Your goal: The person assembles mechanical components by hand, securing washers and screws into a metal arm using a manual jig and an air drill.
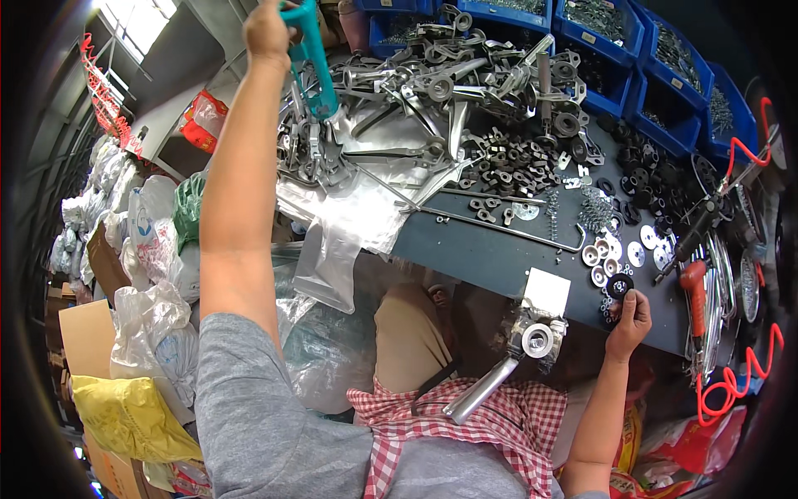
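At the far left, my raised left hand (268,35) is closed on a teal, bar-shaped piece (314,62). Its lower end rests against the heap of metal parts (424,100); I cannot make out its exact kind. My right hand (629,324) pinches a black round disc (619,286) between thumb and fingers, over the table's near right edge. Beside that disc lie cup-shaped metal washers (600,256) and small nuts. Between my hands, at the table edge, a fixture (544,320) bears a ringed metal part (538,340) with a silver lever (482,391) pointing toward me.
Blue bins (665,104) of small hardware line the back. On the dark table (465,249) lie a bent metal rod (499,224), springs (594,208) and black parts (644,170). An orange-handled power tool (692,283) and red coiled hose (740,391) are at right. Bags and cartons (90,333) crowd the left.
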A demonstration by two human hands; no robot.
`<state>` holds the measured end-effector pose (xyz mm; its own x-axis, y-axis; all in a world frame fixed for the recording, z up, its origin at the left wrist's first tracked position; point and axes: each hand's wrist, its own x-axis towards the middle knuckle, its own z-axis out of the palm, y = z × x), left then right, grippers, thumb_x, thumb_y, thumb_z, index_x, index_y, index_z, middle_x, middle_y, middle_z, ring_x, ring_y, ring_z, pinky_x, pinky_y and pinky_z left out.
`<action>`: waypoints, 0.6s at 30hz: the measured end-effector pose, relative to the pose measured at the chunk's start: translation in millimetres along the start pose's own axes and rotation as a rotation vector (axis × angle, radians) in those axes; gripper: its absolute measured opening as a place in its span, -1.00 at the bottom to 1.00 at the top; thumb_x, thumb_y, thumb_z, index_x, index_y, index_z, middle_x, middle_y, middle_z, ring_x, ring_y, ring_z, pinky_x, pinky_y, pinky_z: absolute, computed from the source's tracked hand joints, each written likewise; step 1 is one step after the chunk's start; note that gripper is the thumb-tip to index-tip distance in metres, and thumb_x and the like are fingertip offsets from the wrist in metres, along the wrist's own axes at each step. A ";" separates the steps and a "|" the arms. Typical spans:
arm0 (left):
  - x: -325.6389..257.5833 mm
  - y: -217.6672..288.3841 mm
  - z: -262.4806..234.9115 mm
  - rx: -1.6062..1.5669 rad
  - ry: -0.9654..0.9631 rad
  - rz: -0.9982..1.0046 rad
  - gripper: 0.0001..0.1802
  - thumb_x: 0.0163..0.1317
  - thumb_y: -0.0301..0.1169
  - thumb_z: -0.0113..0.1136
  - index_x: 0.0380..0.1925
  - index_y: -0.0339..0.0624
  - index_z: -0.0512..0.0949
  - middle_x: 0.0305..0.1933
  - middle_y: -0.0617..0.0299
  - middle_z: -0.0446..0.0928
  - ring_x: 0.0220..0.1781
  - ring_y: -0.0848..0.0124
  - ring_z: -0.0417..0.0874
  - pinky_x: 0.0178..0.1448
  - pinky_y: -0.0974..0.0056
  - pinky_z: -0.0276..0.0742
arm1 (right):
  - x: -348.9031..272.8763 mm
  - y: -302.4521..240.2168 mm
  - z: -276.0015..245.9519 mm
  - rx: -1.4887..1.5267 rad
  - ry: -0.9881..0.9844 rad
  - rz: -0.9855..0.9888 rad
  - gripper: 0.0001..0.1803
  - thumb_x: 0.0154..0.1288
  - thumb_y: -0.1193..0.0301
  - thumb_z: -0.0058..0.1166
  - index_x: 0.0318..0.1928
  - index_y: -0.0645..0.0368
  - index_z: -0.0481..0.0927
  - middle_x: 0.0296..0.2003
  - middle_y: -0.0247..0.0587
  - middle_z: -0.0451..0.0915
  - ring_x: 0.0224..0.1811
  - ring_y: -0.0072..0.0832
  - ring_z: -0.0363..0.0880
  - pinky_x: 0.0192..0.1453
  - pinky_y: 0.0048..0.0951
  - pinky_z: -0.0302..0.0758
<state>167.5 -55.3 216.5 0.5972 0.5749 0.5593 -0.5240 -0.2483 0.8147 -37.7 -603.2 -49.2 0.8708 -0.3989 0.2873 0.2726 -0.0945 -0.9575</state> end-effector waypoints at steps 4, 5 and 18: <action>30.6 24.3 -30.4 -0.128 0.174 -0.143 -0.75 0.19 -0.21 -0.05 -0.50 -0.13 0.47 -0.53 0.21 0.47 -0.68 0.47 0.41 -0.65 0.39 0.32 | -3.9 1.5 -3.9 -0.006 0.010 -0.020 -0.84 0.26 0.39 0.00 -0.34 0.25 0.49 -0.59 -0.42 0.44 -0.60 -0.74 0.35 -0.53 -0.72 0.28; 29.5 32.2 -37.2 -0.209 0.172 -0.169 -0.74 0.21 -0.23 -0.07 -0.47 -0.17 0.47 -0.50 0.22 0.48 -0.59 0.44 0.43 -0.51 0.38 0.33 | -4.8 1.7 -4.5 -0.011 0.007 -0.026 -0.85 0.26 0.41 -0.01 -0.34 0.26 0.49 -0.58 -0.41 0.44 -0.60 -0.74 0.36 -0.52 -0.71 0.28; -281.3 38.8 -111.4 -1.193 -0.765 -1.168 -0.60 0.30 -0.10 -0.16 -0.58 -0.13 0.20 -0.56 0.29 0.18 -0.75 0.57 0.03 -0.69 0.45 -0.10 | -30.5 -51.4 13.2 0.233 -0.262 0.288 -0.82 0.17 0.46 0.08 -0.22 0.28 0.54 -0.45 -0.34 0.54 -0.53 -0.70 0.44 -0.43 -0.69 0.41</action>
<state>-88.4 -139.7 73.7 0.8647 -0.4973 0.0709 0.4159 0.7879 0.4540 -72.8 -574.1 -8.4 0.9907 -0.1316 0.0353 0.0622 0.2060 -0.9766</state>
